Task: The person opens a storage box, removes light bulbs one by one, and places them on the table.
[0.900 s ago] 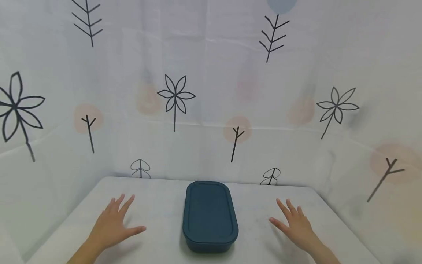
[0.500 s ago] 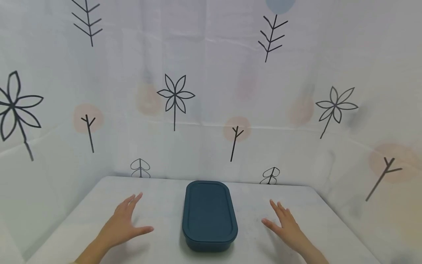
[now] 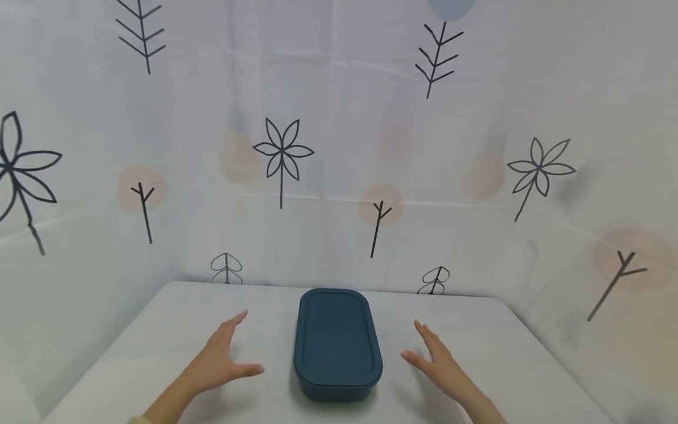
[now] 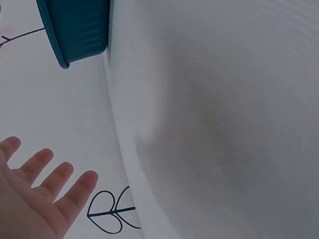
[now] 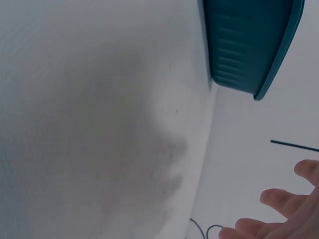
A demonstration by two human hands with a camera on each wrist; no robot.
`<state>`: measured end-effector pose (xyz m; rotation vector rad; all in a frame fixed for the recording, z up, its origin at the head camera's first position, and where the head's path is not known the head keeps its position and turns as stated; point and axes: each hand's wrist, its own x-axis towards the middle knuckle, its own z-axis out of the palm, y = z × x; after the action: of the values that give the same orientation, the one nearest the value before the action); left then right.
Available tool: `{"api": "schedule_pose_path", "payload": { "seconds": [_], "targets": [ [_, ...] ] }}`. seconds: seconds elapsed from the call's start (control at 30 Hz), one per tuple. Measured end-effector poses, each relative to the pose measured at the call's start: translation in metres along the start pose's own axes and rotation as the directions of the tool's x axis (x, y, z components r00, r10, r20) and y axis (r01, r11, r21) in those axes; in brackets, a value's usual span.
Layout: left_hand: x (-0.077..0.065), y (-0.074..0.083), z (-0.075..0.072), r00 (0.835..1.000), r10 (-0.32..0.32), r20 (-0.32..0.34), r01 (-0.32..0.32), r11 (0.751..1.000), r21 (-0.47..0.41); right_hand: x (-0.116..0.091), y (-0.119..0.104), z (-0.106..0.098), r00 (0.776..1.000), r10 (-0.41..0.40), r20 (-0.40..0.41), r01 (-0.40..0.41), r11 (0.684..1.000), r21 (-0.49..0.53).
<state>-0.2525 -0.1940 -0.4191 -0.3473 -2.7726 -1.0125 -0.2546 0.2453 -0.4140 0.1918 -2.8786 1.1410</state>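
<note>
A dark teal rectangular container with a flat lid [image 3: 338,341] stands on the white table, its long side pointing away from me. My left hand [image 3: 214,360] hovers to its left, fingers extended and thumb spread toward the container, touching nothing. On the other side, my right hand [image 3: 438,366] is held in the air with thumb and fingers apart, also short of the container. Both wrist views show the ribbed side of the container [image 4: 79,27] at the top, with the spread fingers of the left hand [image 4: 35,199] and of the right hand [image 5: 289,209] below.
The white table [image 3: 254,318] reaches back to a pale hanging cloth [image 3: 339,235] printed with line-drawn flowers and twigs. The cloth also closes in the left and right sides. Hand shadows fall on the tabletop.
Both hands have moved inward, the left one rightward and the right one leftward, so each is nearer the container. The container has stayed in place.
</note>
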Motion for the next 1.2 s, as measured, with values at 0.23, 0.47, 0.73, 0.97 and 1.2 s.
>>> {"api": "schedule_pose_path", "payload": {
  "seconds": [0.23, 0.47, 0.73, 0.97, 1.2],
  "targets": [
    [0.004, 0.008, 0.011, 0.999, -0.017, 0.042, 0.022, 0.993, -0.118, 0.001, -0.005, 0.011, 1.000, -0.013, 0.015, 0.011, 0.995, 0.098],
    [0.012, 0.017, 0.025, 0.996, 0.005, 0.086, 0.017, 0.967, -0.255, 0.007, -0.004, 0.018, 0.998, -0.044, 0.051, 0.035, 0.984, 0.174],
    [0.020, 0.025, 0.040, 0.989, 0.066, 0.134, -0.010, 0.924, -0.382, 0.013, -0.008, 0.022, 0.980, -0.139, 0.143, 0.094, 0.955, 0.282],
    [0.022, 0.030, 0.047, 0.975, 0.103, 0.196, 0.000, 0.885, -0.467, 0.018, -0.007, 0.028, 0.956, -0.204, 0.210, 0.130, 0.937, 0.323],
    [0.021, 0.036, 0.052, 0.958, 0.101, 0.267, 0.041, 0.877, -0.479, 0.025, 0.000, 0.033, 0.913, -0.300, 0.275, 0.185, 0.908, 0.376]
  ]
}}
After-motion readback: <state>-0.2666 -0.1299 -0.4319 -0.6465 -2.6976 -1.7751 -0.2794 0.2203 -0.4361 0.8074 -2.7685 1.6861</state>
